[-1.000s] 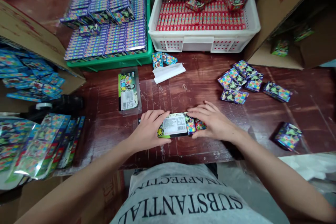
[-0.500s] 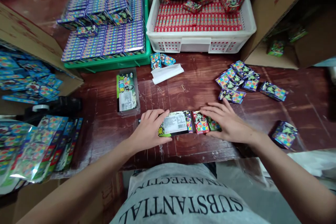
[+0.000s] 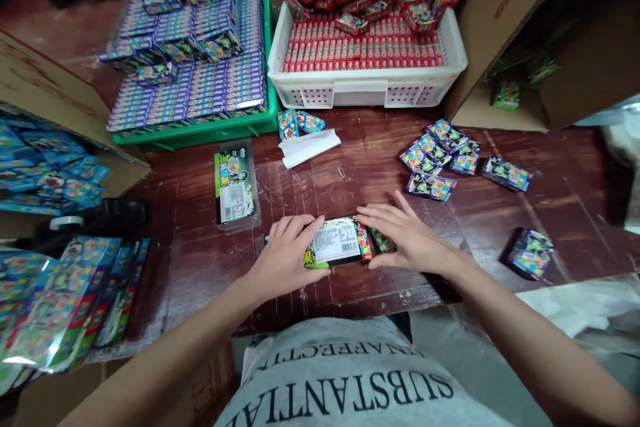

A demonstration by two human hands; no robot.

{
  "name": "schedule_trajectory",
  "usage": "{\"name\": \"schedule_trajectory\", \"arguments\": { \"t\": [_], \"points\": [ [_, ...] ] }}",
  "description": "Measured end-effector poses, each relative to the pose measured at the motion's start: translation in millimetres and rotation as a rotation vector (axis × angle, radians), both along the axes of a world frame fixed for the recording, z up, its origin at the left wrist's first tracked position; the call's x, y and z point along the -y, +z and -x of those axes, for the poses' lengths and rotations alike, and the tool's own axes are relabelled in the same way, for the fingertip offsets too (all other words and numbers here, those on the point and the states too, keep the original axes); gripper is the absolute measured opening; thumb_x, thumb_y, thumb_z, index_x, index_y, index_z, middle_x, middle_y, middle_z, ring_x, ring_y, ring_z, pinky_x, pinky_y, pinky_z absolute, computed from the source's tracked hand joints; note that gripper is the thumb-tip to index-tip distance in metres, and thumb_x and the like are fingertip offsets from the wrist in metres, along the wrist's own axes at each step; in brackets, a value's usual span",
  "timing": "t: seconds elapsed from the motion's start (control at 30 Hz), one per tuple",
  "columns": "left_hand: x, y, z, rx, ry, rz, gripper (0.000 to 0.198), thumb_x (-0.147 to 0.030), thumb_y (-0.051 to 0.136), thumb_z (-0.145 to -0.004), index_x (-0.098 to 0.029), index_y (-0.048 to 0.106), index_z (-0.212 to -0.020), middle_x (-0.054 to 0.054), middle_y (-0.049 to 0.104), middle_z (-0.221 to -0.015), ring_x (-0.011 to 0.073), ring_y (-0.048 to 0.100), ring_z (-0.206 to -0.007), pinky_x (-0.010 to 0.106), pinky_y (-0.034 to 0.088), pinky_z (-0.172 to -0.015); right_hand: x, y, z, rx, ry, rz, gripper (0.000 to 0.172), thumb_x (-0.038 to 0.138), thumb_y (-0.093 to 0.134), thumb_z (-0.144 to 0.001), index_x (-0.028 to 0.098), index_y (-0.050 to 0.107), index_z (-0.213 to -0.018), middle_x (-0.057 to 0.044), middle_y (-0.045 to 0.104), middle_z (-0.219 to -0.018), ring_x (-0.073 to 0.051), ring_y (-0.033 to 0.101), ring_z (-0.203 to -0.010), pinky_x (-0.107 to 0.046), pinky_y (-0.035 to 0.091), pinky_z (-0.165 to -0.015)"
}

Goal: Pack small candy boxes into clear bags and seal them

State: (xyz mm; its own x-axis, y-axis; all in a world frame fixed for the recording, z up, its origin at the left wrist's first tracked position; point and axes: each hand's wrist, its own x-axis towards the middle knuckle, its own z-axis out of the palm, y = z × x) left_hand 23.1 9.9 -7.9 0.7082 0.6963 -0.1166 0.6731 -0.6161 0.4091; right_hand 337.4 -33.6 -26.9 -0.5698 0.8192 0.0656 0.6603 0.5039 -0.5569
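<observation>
A clear plastic pack (image 3: 336, 241) with a white label lies near the front edge of the dark wooden table (image 3: 350, 180). My left hand (image 3: 283, 257) grips its left end, fingers curled over it. My right hand (image 3: 406, 235) lies with its fingers flat and together over small colourful boxes (image 3: 375, 240) at the pack's right end, pressing them against it. A red box and a green one show between the pack and my fingers.
A second filled clear pack (image 3: 235, 183) lies to the left. A green tray (image 3: 200, 133) of purple boxes and a white crate (image 3: 365, 90) of red boxes stand behind. Loose purple boxes (image 3: 440, 160) and one more (image 3: 530, 253) lie right. Cardboard boxes flank both sides; white paper (image 3: 307, 145) lies mid-table.
Half a second ago my right hand had drawn the small boxes out to the right; now it has pushed them back left against the pack. The left hand stayed put.
</observation>
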Motion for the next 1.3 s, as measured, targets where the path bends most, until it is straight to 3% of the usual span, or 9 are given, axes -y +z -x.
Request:
{"name": "schedule_trajectory", "arguments": {
  "t": [0.1, 0.27, 0.5, 0.6, 0.7, 0.83, 0.93, 1.03, 1.3],
  "points": [
    [1, -2.0, 2, -0.035, 0.025, -0.019, 0.092, -0.048, 0.081, -0.074, -0.024, 0.038, -0.151, 0.013, 0.051, -0.137, 0.0342, 0.046, -0.119, 0.049, 0.038, -0.099, 13, 6.3, -19, 0.066, -0.046, 0.058, 0.112, 0.066, 0.074, -0.078, 0.026, 0.012, -0.162, -0.014, 0.020, -0.168, -0.036, 0.022, -0.153, -0.069, 0.007, -0.122],
    [0, -6.0, -2, -0.025, -0.037, -0.017, 0.094, -0.049, 0.082, -0.074, -0.024, 0.036, -0.151, 0.013, 0.049, -0.139, 0.0340, 0.045, -0.120, 0.049, 0.036, -0.102, 17, 5.8, -32, 0.070, -0.065, 0.106, 0.085, 0.039, 0.071, -0.087, 0.034, 0.025, -0.158, -0.008, 0.045, -0.157, -0.032, 0.037, -0.147, -0.070, 0.008, -0.122],
    [10, -4.4, -16, 0.027, -0.036, -0.013, 0.098, -0.047, 0.082, -0.073, -0.027, 0.030, -0.155, 0.012, 0.050, -0.138, 0.0350, 0.045, -0.122, 0.051, 0.038, -0.102, 10, -3.5, -7, -0.056, -0.055, 0.048, 0.085, 0.056, 0.077, -0.080, 0.034, 0.037, -0.152, -0.008, 0.051, -0.151, -0.031, 0.046, -0.140, -0.069, 0.007, -0.123],
    [17, -2.9, -22, 0.065, 0.089, -0.062, 0.098, -0.046, 0.081, -0.075, -0.028, 0.029, -0.155, 0.013, 0.049, -0.137, 0.0356, 0.045, -0.122, 0.053, 0.038, -0.104, 18, 3.7, -2, -0.177, -0.159, 0.117, 0.092, 0.058, 0.078, -0.079, 0.031, 0.032, -0.155, -0.012, 0.036, -0.161, -0.034, 0.039, -0.146, -0.065, 0.024, -0.122],
    [23, 0.1, -38, 0.148, 0.281, -0.112, 0.099, -0.051, 0.082, -0.075, -0.029, 0.028, -0.156, 0.014, 0.046, -0.138, 0.0379, 0.042, -0.126, 0.059, 0.035, -0.108, 22, 6.5, 9, -0.437, -0.376, 0.220, 0.071, 0.051, 0.072, -0.087, 0.031, 0.041, -0.147, -0.012, 0.050, -0.151, -0.030, 0.055, -0.133, -0.053, 0.048, -0.110],
    [24, 2.3, -61, 0.380, 0.387, 0.177, 0.096, -0.055, 0.077, -0.079, -0.029, 0.026, -0.156, 0.013, 0.043, -0.140, 0.0339, 0.049, -0.127, 0.054, 0.044, -0.106, 12, 1.5, 22, -0.669, -0.561, 0.237, 0.038, 0.043, 0.060, -0.097, 0.029, 0.055, -0.132, -0.007, 0.067, -0.129, -0.023, 0.066, -0.116, -0.046, 0.054, -0.104],
    [18, -0.4, -63, 0.594, 0.370, 0.456, 0.069, -0.045, 0.058, -0.096, -0.030, 0.027, -0.156, 0.013, 0.049, -0.137, 0.0261, 0.060, -0.116, 0.044, 0.054, -0.094, 5, 2.2, 22, -0.649, -0.531, 0.269, 0.032, 0.041, 0.059, -0.098, 0.028, 0.063, -0.126, -0.005, 0.070, -0.125, -0.023, 0.066, -0.114, -0.047, 0.053, -0.105],
    [12, -4.6, -55, 0.696, 0.336, 0.640, 0.059, -0.037, 0.057, -0.097, -0.030, 0.034, -0.151, 0.012, 0.053, -0.133, 0.0229, 0.064, -0.106, 0.041, 0.057, -0.088, 5, 7.5, 22, -0.641, -0.489, 0.313, 0.030, 0.040, 0.060, -0.097, 0.029, 0.065, -0.125, -0.004, 0.071, -0.125, -0.023, 0.067, -0.115, -0.049, 0.053, -0.105],
    [-3, -3.1, -36, 0.790, 0.431, 0.730, 0.027, -0.038, 0.062, -0.094, -0.023, 0.055, -0.115, 0.004, 0.065, -0.105, 0.0179, 0.063, -0.096, 0.034, 0.053, -0.086, 14, 5.3, 50, -0.638, -0.487, 0.305, 0.034, 0.040, 0.056, -0.099, 0.033, 0.057, -0.133, -0.006, 0.064, -0.129, -0.023, 0.065, -0.116, -0.046, 0.056, -0.100]
  ]
}}
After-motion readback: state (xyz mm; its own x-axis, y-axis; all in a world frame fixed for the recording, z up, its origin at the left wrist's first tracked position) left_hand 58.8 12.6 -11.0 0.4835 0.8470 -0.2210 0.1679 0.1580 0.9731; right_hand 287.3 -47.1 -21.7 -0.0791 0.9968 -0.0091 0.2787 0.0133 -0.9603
